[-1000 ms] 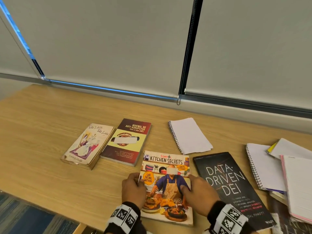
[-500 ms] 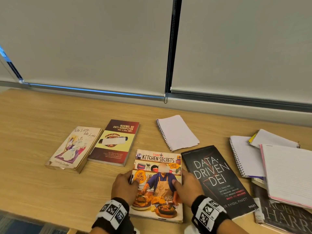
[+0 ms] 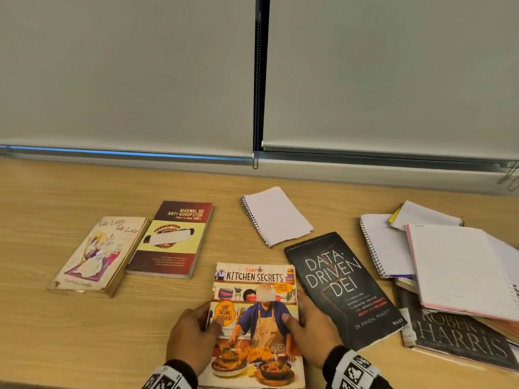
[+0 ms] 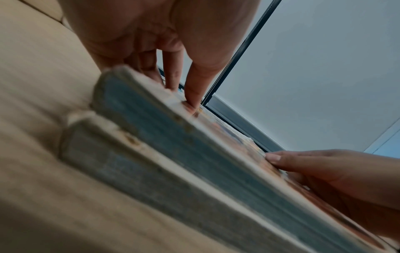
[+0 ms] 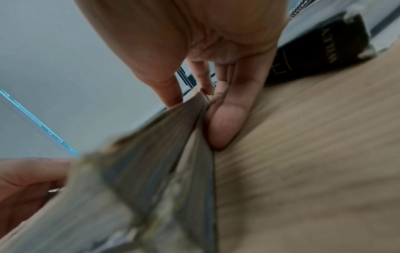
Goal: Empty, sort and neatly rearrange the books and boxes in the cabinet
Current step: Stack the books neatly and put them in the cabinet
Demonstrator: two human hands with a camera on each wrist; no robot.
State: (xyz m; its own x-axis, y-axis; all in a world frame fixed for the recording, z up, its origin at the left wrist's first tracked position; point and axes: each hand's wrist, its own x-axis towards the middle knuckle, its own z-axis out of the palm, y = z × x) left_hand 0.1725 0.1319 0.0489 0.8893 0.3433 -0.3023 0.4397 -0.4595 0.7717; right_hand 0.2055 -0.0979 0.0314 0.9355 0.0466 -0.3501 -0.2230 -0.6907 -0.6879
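Observation:
The colourful "Kitchen Secrets" cookbook (image 3: 257, 313) lies near the table's front edge. The wrist views show a second book's page block under the cookbook (image 4: 194, 154). My left hand (image 3: 206, 322) grips its left edge, thumb on the cover and fingers down the side. My right hand (image 3: 297, 318) grips the right edge the same way. In the right wrist view my right hand (image 5: 216, 95) has its thumb on top of the cookbook (image 5: 151, 154) and fingers tucked under the edge. The black "Data-Driven DEI" book (image 3: 342, 287) lies just to the right.
Two paperbacks, a cream one (image 3: 98, 254) and a maroon-yellow one (image 3: 171, 240), lie side by side at the left. A small spiral notepad (image 3: 276, 216) sits behind. At the right, notebooks (image 3: 455, 265) are piled over a "Harris" book (image 3: 460, 338). Window blinds back the wooden table (image 3: 56, 332).
The head view has swung to the right, showing more of the notebook pile. Both hands keep their grip on the cookbook, which stays beside the black book.

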